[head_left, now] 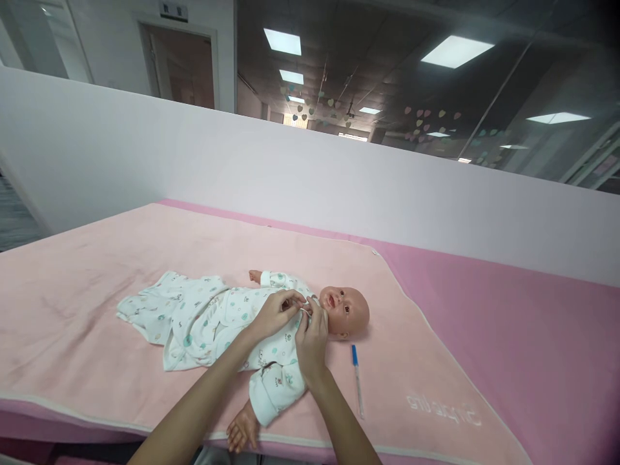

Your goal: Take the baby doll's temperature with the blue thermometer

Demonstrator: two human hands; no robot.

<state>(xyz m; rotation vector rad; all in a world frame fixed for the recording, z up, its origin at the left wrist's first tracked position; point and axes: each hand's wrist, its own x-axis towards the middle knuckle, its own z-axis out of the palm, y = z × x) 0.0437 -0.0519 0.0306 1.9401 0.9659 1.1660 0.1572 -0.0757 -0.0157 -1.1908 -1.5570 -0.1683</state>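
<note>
A baby doll lies on its back with its head to the right, dressed in a white printed romper. At the doll's neck, my left hand pinches the romper's collar edge with thumb and forefinger. My right hand meets it there, its fingers closed on the same collar. The fingertips are nearly touching, and the exact bit of cloth between them is partly hidden. One doll hand sticks out of the near sleeve; the other lies on the far side.
A blue-capped pen lies right of the doll, near its head. Under everything spreads a pink blanket with white edging, over a darker pink mat. A white partition stands behind, with glass above it.
</note>
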